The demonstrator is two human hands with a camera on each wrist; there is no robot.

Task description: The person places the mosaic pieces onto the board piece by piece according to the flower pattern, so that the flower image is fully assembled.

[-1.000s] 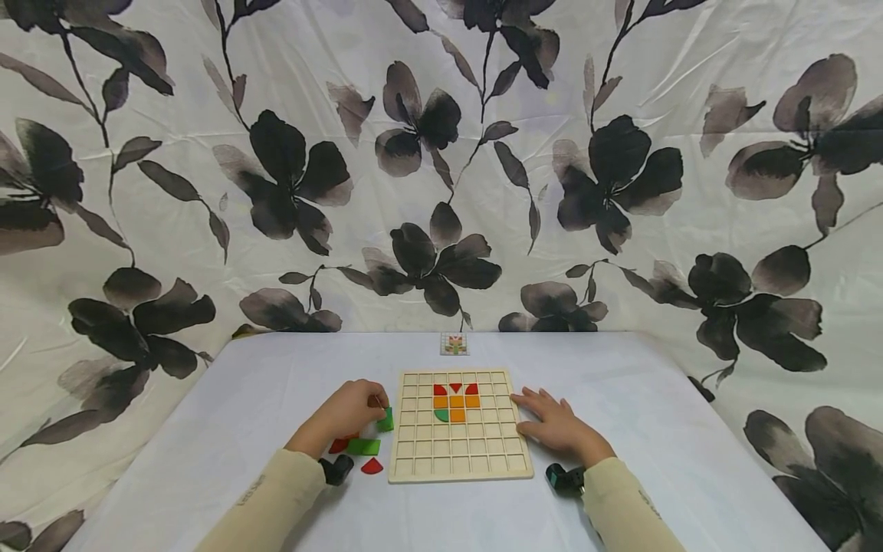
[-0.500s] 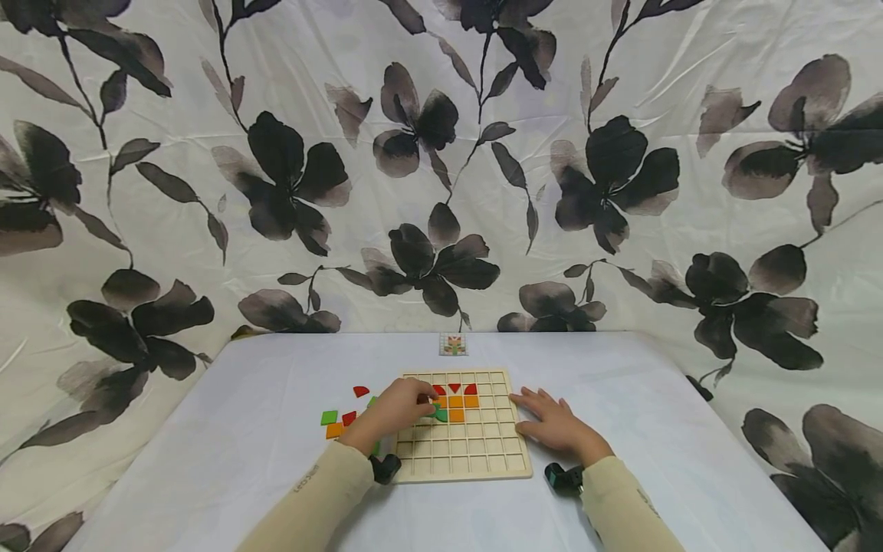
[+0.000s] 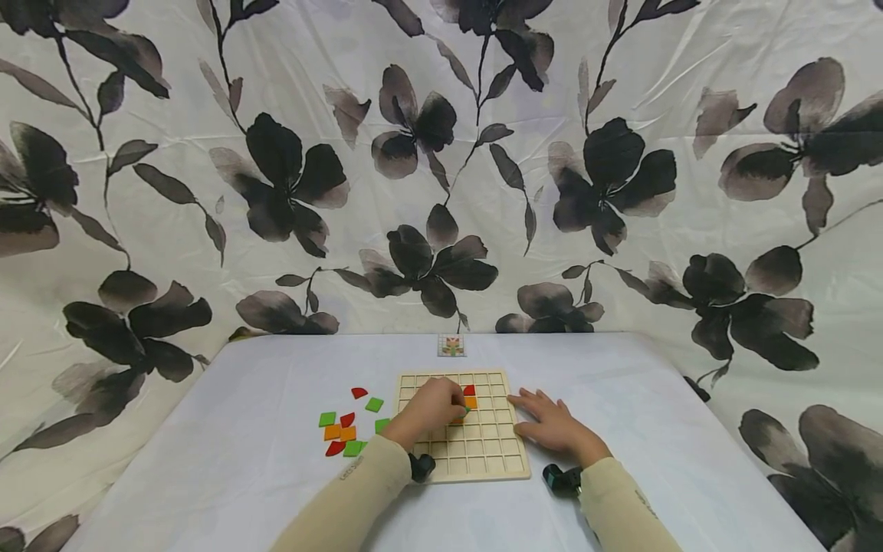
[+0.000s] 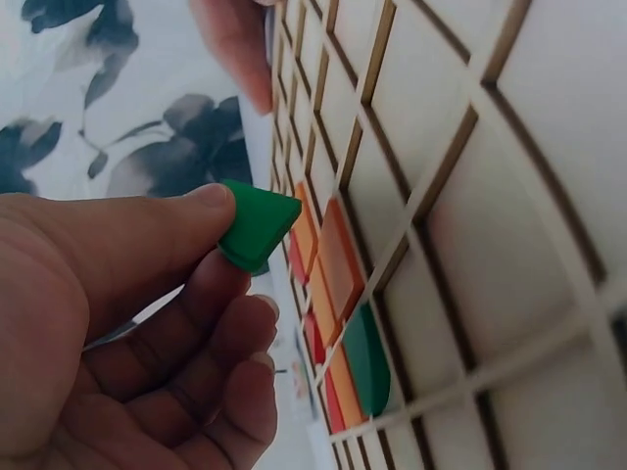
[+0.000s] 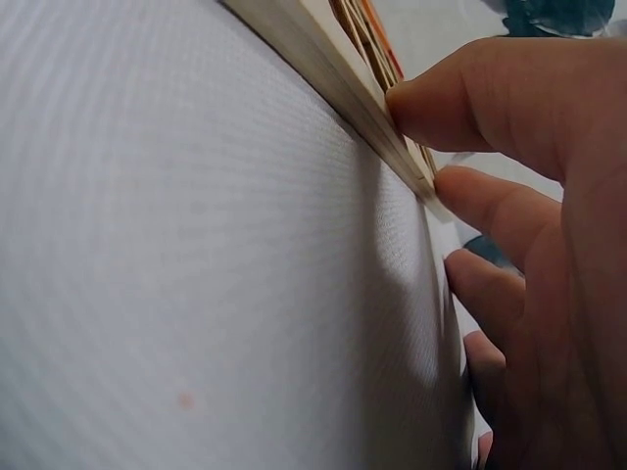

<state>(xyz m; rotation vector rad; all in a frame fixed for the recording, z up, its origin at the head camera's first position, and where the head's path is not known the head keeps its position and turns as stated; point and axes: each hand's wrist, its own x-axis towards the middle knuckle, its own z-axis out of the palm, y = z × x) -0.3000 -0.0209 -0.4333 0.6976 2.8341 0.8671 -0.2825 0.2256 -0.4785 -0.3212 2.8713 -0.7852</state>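
Over the middle of the wooden grid board (image 3: 483, 464), my left hand (image 3: 433, 408) pinches a green tile (image 4: 257, 225) with one curved edge between thumb and forefinger. In the left wrist view the tile is held just off the grid, close to the set-in orange tiles (image 4: 338, 259). Another green tile (image 4: 366, 362) lies in a cell beyond them. A red tile (image 3: 470, 389) shows in the upper part of the board; my left hand hides most other set tiles in the head view. My right hand (image 3: 552, 422) is spread, its thumb and forefinger touching the board's right edge.
Left of the board lie several loose tiles, among them a green square (image 3: 327, 419), an orange square (image 3: 333, 432) and a red rounded piece (image 3: 359, 392). A small pattern card (image 3: 451, 346) lies at the table's far edge. A floral cloth (image 3: 441, 261) hangs behind.
My left hand has moved right, from the loose tiles beside the board to over its middle, carrying a green tile. My right hand has stayed at the board's edge.
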